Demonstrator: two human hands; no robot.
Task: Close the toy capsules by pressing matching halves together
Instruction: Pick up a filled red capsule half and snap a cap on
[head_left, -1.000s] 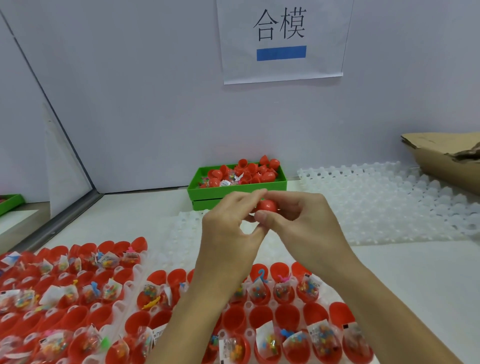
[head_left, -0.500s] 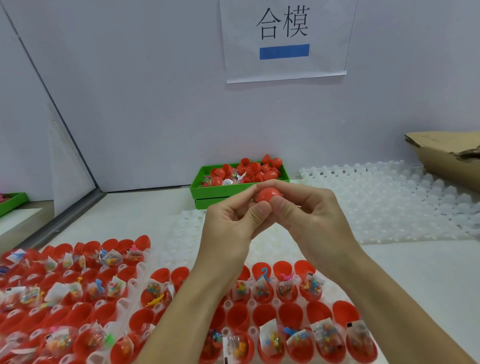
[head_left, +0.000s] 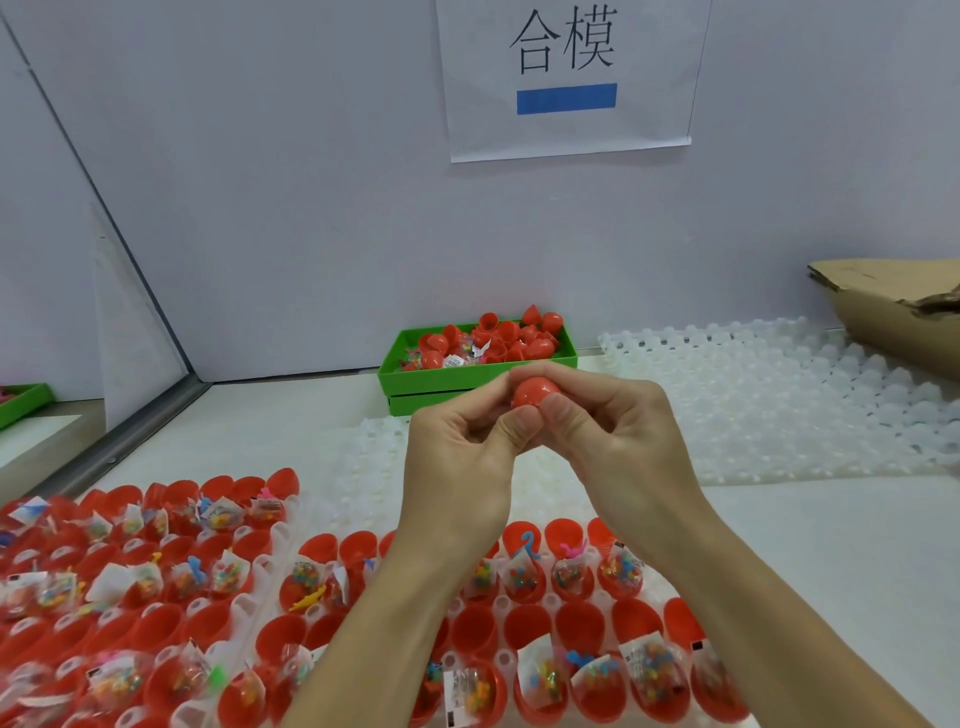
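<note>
Pinching one red capsule between them, left hand and right hand are meeting above the worktop, each grip curled around it.

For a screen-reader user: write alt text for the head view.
Two hands, left hand and right hand, pinch a red capsule between them above trays of open red capsule halves. A green bin of capsules sits behind.

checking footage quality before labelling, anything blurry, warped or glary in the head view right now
Head view: lighting is even and soft, with no harsh glare. The red capsule pinched between the left hand and right hand is fairly sharp. The filled capsule halves at the lower left edge are smeared and blurred. Wide-angle distortion bows the wall seam and stretches the edges.
</note>
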